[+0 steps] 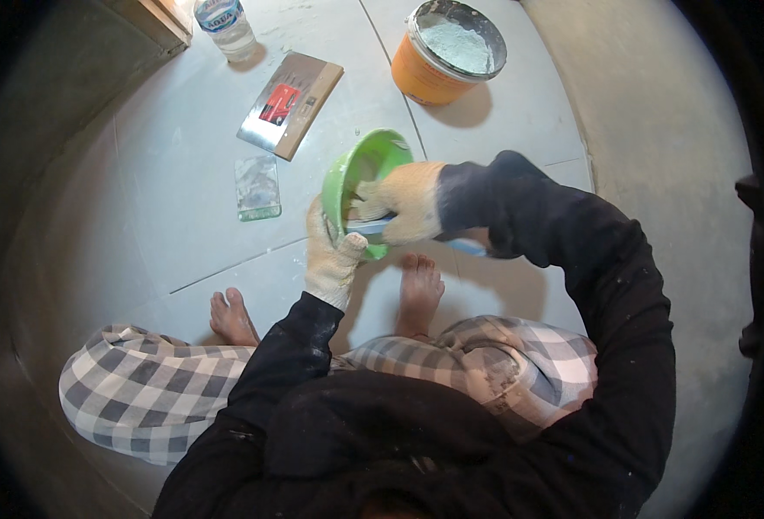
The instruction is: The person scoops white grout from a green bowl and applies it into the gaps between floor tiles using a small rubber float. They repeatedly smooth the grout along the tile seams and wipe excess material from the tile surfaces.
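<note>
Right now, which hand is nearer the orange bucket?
Right. The right hand, reaching into the green bowl, is below the orange bucket in the picture; the left hand, holding the bowl, is farther down and left.

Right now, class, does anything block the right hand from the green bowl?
Nothing visible does: the right hand, holding a blue tool, is at the mouth of the bowl; the left hand grips its outside; the bucket stands apart.
</note>
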Motion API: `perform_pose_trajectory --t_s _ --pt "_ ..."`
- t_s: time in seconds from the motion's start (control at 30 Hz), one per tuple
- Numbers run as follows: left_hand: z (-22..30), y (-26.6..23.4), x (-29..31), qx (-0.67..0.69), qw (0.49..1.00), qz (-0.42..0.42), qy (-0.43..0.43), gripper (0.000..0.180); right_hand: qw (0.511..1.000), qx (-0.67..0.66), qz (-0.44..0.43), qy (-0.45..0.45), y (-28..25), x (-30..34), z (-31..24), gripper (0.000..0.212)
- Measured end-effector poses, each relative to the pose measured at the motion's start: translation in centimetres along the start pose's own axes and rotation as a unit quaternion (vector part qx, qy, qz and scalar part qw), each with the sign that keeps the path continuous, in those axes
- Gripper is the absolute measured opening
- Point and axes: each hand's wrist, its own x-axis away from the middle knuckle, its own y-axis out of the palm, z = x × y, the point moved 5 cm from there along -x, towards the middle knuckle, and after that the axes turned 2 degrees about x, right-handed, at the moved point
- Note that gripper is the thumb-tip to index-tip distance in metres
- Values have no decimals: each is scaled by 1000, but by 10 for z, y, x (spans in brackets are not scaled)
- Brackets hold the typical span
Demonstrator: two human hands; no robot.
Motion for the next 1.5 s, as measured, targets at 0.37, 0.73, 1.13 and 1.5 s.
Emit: perform_pose_trajectory --t_s 0.37,0.73,1.13,1.5 --pt "-16 -33 3 108 982 111 -112 52 696 -708 51 114 40 118 68 72" --pt "-33 -66 -7 173 954 175 -172 63 735 -347 391 432 98 323 191 79" --pt "-10 -53 -4 252 950 134 -129 51 781 68 75 616 58 295 201 65" --pt "-4 -45 -9 262 946 139 -130 48 801 488 -156 309 3 260 193 39"
